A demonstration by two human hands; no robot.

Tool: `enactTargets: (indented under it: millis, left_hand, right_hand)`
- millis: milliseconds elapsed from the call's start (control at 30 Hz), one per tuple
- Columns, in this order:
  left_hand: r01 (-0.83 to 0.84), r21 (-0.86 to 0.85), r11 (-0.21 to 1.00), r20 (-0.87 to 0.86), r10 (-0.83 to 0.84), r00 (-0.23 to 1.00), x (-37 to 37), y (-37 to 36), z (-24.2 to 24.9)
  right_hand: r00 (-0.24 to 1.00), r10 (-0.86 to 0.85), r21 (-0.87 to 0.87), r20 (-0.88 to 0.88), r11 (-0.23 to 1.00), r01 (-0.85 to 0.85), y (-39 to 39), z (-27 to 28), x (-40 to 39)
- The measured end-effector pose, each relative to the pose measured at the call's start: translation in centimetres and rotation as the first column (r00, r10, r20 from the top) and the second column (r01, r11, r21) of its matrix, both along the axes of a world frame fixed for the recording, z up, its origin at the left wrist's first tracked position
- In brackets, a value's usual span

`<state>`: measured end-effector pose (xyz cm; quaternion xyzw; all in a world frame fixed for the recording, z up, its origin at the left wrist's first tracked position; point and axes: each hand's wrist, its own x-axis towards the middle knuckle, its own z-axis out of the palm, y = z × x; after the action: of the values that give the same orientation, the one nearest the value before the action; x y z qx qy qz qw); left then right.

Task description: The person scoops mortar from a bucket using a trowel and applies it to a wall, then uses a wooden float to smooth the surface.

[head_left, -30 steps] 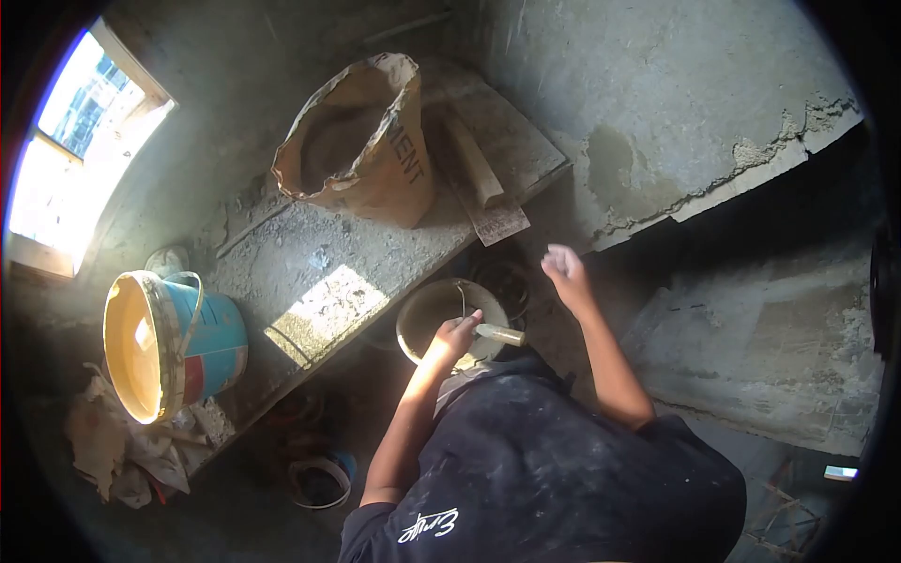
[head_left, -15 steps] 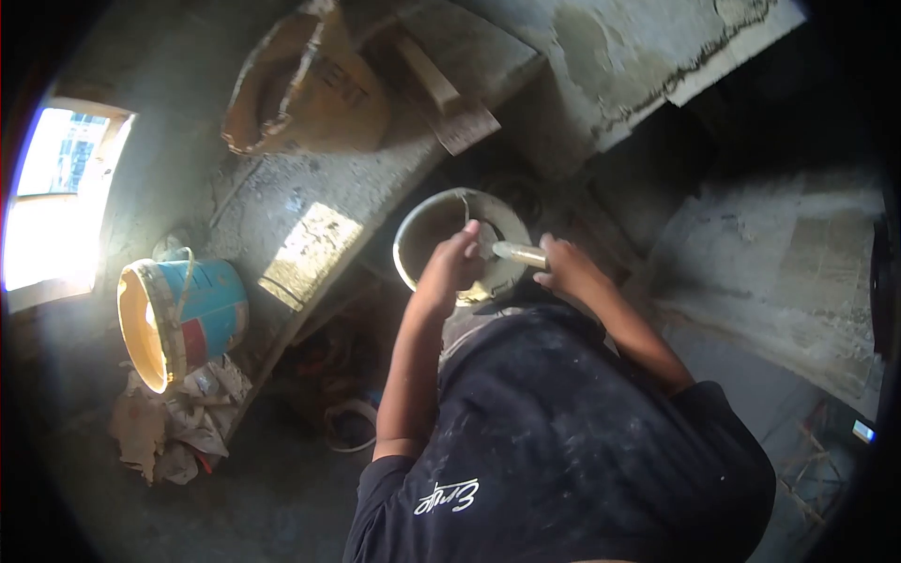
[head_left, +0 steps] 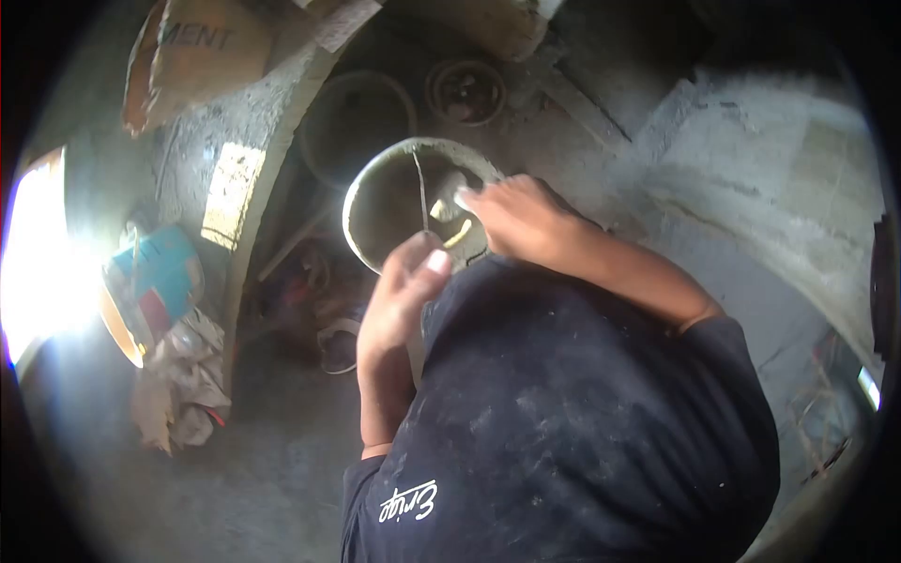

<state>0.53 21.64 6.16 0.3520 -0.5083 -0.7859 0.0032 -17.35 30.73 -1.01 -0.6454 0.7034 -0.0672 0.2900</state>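
Note:
A round, pale-rimmed bucket (head_left: 351, 220) stands in front of my body, its inside dark with a few light patches. A thin handle (head_left: 420, 183) runs across its mouth down to my left hand (head_left: 404, 286), whose fingers and thumb are closed around its near end. My right hand (head_left: 526, 218) is over the bucket's right side with curled fingers. From its fingers pokes the pale end of a tool (head_left: 462, 196); the tool's working end is hidden or too blurred to name.
A cement bag (head_left: 206, 52) lies on a concrete ledge (head_left: 272, 122) at upper left. A blue bucket (head_left: 160, 272) lies tipped beside crumpled sacks (head_left: 183, 375). Round containers (head_left: 466, 92) stand beyond. A concrete slab (head_left: 751, 159) is on the right.
The view has turned and shifted, so the surroundings sit farther left. My left hand has drawn back toward my body. My right hand has come over the bucket, turning the tool.

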Motion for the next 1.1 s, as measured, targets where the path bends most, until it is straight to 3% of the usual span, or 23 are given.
enactTargets:
  millis: [33, 67, 100, 167, 233, 300, 500, 567, 600, 633, 700, 867, 967, 1033, 1100]
  left_hand:
    - [-0.018, -0.087, 0.996, 0.07, 0.025, 0.997, -0.9, 1.3, 0.6]
    - [-0.017, 0.007, 1.0, 0.068, 0.017, 0.998, -1.7, 1.6, 1.9]
    - [0.015, -0.004, 1.0, 0.115, -0.015, 0.993, -0.9, 1.8, 0.8]
    - [0.015, -0.087, 0.996, 0.104, -0.006, 0.995, -0.8, 3.3, 0.4]
    - [0.093, -0.147, 0.985, 0.12, -0.076, 0.99, -0.9, 4.0, 0.9]
    - [0.088, -0.203, 0.975, 0.135, -0.061, 0.989, -1.5, 5.1, 1.7]
    - [0.165, -0.415, 0.895, 0.133, -0.12, 0.984, -2.4, 7.3, 2.5]
    - [0.211, -0.454, 0.865, 0.143, -0.163, 0.976, -2.9, 8.0, 2.7]
    - [0.256, -0.485, 0.836, 0.165, -0.2, 0.966, -3.2, 8.1, 2.8]
    - [0.257, -0.489, 0.833, 0.161, -0.203, 0.966, -3.5, 8.4, 2.8]
    - [0.312, -0.471, 0.825, 0.197, -0.246, 0.949, -3.8, 8.5, 3.0]
    - [0.362, -0.498, 0.788, 0.229, -0.283, 0.931, -4.2, 8.9, 3.5]
    - [0.395, -0.454, 0.799, 0.252, -0.31, 0.917, -4.5, 9.0, 3.7]
    - [0.375, -0.496, 0.783, 0.241, -0.291, 0.926, -4.7, 9.2, 3.4]
    - [0.38, -0.482, 0.79, 0.256, -0.288, 0.923, -5.3, 9.0, 3.4]
  right_hand:
    - [0.97, -0.022, 0.03, 0.244, 0.999, 0.015, 0.3, 0.5, -0.9]
    - [0.969, -0.041, 0.046, 0.242, 0.998, 0.03, 0.5, 1.9, -1.3]
    - [0.959, -0.061, 0.13, 0.276, 0.991, 0.025, 0.7, 3.2, -1.8]
    - [0.898, -0.034, 0.088, 0.438, 0.996, -0.005, 1.5, 2.6, -2.8]
    - [0.809, -0.217, 0.221, 0.546, 0.969, 0.111, 1.6, 4.1, -3.0]
    - [0.768, -0.235, 0.181, 0.595, 0.971, 0.157, 2.2, 3.2, -2.6]
    - [0.82, -0.273, 0.245, 0.504, 0.955, 0.167, 2.2, 3.0, -1.8]
    - [0.874, -0.12, 0.17, 0.471, 0.984, 0.044, 2.1, 2.5, -2.0]
    - [0.867, -0.023, -0.001, 0.498, 1.0, 0.027, 2.4, 1.5, -1.9]
    - [0.869, -0.025, -0.004, 0.493, 0.999, 0.032, 2.7, 1.5, -2.7]
    - [0.736, -0.342, 0.489, 0.584, 0.872, 0.017, 1.7, 4.2, -3.1]
    - [0.668, -0.38, 0.541, 0.64, 0.84, -0.04, 2.4, 3.0, -4.6]
    - [0.585, -0.406, 0.59, 0.702, 0.792, -0.158, 2.2, 3.0, -6.5]
    - [0.382, -0.506, 0.612, 0.774, 0.752, -0.244, 2.6, 1.7, -8.3]
    - [0.358, -0.512, 0.603, 0.781, 0.768, -0.216, 3.2, 1.0, -9.7]
